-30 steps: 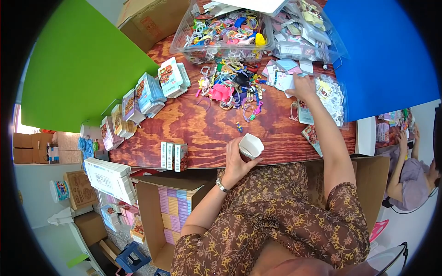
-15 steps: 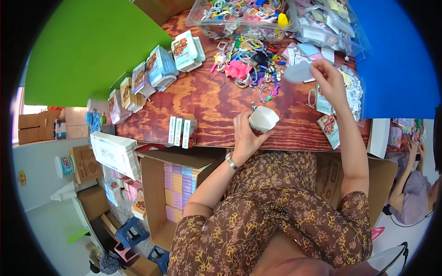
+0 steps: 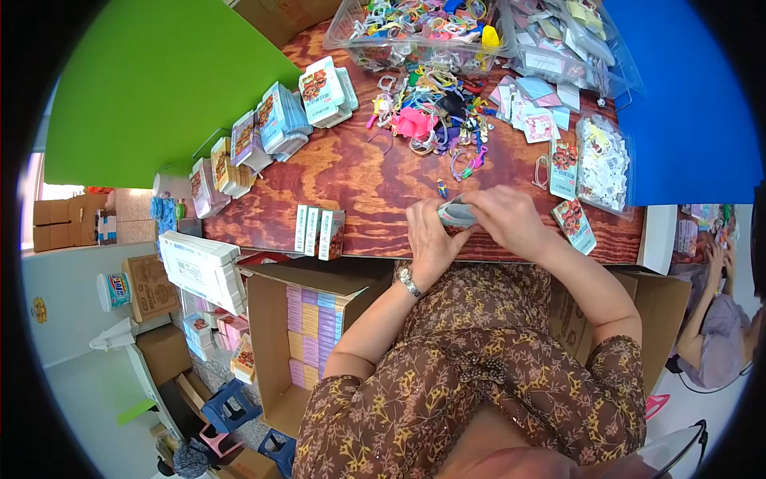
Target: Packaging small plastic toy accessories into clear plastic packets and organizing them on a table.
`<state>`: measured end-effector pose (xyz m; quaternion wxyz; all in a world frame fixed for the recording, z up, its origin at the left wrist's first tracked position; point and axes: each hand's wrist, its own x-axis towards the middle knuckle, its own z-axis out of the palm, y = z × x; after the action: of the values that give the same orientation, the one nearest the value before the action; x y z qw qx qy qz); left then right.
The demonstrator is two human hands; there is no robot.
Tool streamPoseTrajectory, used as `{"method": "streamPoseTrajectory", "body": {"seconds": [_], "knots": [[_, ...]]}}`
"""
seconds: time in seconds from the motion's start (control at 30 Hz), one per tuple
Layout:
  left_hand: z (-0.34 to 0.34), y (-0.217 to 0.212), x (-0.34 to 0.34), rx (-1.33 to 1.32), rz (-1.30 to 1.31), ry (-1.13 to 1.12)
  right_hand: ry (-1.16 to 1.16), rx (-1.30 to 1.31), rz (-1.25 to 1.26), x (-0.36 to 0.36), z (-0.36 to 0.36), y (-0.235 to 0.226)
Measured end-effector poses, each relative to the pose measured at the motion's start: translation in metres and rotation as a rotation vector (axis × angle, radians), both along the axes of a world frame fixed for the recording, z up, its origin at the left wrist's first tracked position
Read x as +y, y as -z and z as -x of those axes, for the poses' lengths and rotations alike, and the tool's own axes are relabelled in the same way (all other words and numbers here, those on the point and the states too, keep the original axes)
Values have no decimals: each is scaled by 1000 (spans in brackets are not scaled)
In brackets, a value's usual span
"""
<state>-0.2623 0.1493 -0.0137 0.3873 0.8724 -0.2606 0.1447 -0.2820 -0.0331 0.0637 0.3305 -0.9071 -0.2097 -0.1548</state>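
Near the table's front edge, my left hand (image 3: 429, 242) is wrapped round a small paper box (image 3: 448, 225) with its mouth up. My right hand (image 3: 503, 217) is at that mouth, fingers pinched on a greyish see-through packet (image 3: 458, 211) that sits at the opening. The fingers partly hide the packet, so how deep it sits cannot be told. Just beyond the box lies a small blue and yellow trinket (image 3: 442, 188). Farther back spreads a heap of colourful trinkets and hair ties (image 3: 435, 116).
Three closed boxes (image 3: 320, 232) stand left of my hands. Stacks of flat cartons (image 3: 285, 120) line the green panel (image 3: 159, 88). Clear bins of trinkets (image 3: 423, 52) and packets (image 3: 550, 64) stand at the back. A tray of white pieces (image 3: 604, 164) and a printed carton (image 3: 574, 226) lie right.
My right hand has come down and left from over the right side of the table, bringing the greyish packet to the box's mouth. My left hand still holds the box in nearly the same place.
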Motion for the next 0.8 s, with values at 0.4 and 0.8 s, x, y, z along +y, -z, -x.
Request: {"method": "streamPoseTrajectory", "body": {"seconds": [0.4, 0.8], "knots": [[9, -2, 28, 161, -89, 21, 153, 11, 145, -43, -80, 59], [13, 1, 35, 216, -100, -3, 134, 135, 567, -28, -129, 90]]}}
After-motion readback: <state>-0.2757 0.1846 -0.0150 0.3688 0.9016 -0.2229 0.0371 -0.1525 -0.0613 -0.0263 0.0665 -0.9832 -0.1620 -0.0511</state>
